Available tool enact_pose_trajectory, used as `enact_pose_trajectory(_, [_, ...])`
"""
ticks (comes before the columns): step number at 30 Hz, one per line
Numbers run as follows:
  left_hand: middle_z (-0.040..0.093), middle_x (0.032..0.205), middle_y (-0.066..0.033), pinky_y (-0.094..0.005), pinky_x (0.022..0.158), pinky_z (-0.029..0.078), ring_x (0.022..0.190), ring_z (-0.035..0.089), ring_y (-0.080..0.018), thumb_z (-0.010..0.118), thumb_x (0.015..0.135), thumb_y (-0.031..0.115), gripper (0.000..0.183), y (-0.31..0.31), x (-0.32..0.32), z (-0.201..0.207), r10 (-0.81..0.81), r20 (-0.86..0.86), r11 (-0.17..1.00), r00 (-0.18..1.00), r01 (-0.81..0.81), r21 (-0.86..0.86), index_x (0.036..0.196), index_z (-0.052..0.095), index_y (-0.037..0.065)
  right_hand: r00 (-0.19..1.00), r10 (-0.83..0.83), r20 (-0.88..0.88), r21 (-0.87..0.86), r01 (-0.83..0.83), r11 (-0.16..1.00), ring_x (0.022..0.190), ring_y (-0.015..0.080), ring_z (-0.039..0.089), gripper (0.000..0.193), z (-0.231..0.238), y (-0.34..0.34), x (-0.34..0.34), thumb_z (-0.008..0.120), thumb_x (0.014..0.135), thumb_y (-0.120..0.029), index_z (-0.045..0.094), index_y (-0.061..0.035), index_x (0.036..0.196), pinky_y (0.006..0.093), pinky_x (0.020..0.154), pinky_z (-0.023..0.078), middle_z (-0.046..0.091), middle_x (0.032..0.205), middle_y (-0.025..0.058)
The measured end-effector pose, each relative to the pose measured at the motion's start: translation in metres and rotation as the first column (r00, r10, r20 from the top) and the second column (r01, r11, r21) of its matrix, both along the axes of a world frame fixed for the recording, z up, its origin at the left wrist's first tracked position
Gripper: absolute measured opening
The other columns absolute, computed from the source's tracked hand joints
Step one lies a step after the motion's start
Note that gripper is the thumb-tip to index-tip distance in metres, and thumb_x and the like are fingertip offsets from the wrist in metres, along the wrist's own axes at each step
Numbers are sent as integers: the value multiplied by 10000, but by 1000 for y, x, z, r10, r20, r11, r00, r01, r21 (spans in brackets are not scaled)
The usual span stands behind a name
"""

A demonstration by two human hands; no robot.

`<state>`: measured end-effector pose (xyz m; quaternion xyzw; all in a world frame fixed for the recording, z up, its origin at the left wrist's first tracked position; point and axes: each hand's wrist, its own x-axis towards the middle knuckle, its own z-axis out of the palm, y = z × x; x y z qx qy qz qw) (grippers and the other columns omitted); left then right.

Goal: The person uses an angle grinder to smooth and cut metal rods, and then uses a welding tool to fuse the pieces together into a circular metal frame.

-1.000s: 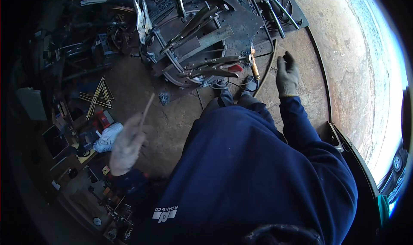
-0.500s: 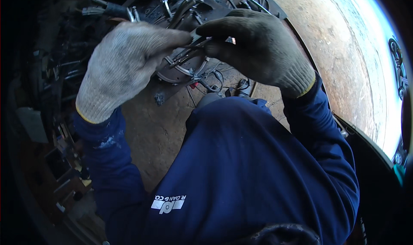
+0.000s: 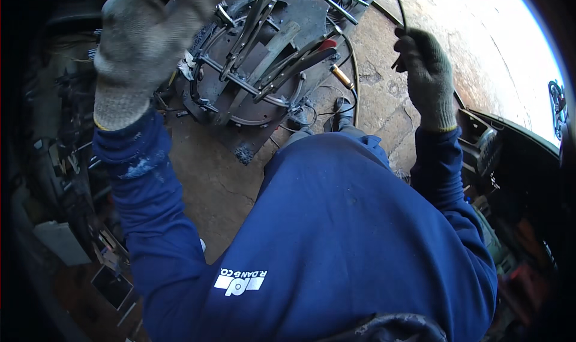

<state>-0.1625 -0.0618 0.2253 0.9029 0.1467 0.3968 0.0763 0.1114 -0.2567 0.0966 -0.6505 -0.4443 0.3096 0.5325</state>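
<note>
My right hand (image 3: 427, 78), in a grey work glove, is raised at the upper right with its fingers closed round a thin dark rod (image 3: 397, 3). The rod runs upward out of view. At the upper left my gloved left hand (image 3: 141, 42) is partly cut off by the top edge and blurred. Its thumb stands apart from the fingers, and nothing shows in it. Between the hands, and below them, is a dark metal plate (image 3: 240, 139) with a round metal ring (image 3: 247, 122). Long-handled tools (image 3: 249, 36) and a red-and-black handle (image 3: 324, 51) lie across it.
A brass-coloured fitting (image 3: 342, 77) on a dark hose lies right of the plate. Silver metal bars (image 3: 336, 6) sit at its far edge. My shoes (image 3: 340, 111) stand on the stained floor (image 3: 210, 186). Metal pieces crowd the dark left side.
My hands have moved apart from their meeting point above the plate. The left went up and left, the right outward with the rod. More of the plate and tools shows.
</note>
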Motion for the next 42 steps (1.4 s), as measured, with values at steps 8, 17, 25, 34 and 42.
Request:
enact_pose_trajectory(8, [659, 1241, -98, -304, 1002, 520, 1121, 636, -171, 662, 971, 118, 367, 27, -82, -39, -33, -341, 775, 939, -192, -603, 1327, 616, 38, 992, -19, -128, -151, -1, 988, 731, 114, 621, 218, -74, -5, -86, 605, 1009, -167, 663, -11, 1150, 282, 669, 527, 700, 877, 63])
enact_pose_trajectory(17, [710, 1027, -157, -318, 777, 582, 892, 705, -230, 658, 895, 6, 262, 39, -45, -43, -88, -399, 839, 913, -148, -524, 1153, 677, -33, 986, 164, 33, -257, -150, 955, 892, 266, 694, 216, -64, 18, -130, 644, 944, -129, 679, -16, 1125, 381, 788, 552, 712, 961, 165])
enact_pose_trajectory(25, [704, 1192, -98, -329, 983, 553, 1101, 667, -172, 628, 986, 123, 302, 72, -70, -84, -178, -358, 768, 917, -98, -633, 1284, 657, 82, 974, 216, 65, -268, -191, 944, 921, 354, 690, 208, -76, 20, -142, 642, 923, -175, 711, -38, 1063, 425, 817, 544, 710, 965, 190])
enact_pose_trajectory(34, [715, 968, -149, -305, 776, 572, 873, 700, -184, 643, 900, -19, 197, 38, -25, -57, -217, -376, 867, 901, 2, -498, 1088, 695, -46, 966, 251, 60, -371, -212, 904, 914, 306, 713, 239, -68, 21, -141, 621, 947, -214, 716, -61, 1103, 394, 819, 551, 726, 999, 165])
enact_pose_trajectory(42, [728, 1109, -125, -272, 886, 570, 1016, 690, -148, 644, 970, 73, 262, 9, -39, -60, -275, -284, 751, 918, 21, -660, 1227, 694, 66, 985, 154, -81, -354, -173, 919, 935, 297, 710, 310, -59, 20, -152, 635, 970, -261, 681, -78, 1217, 377, 843, 550, 732, 1027, 163])
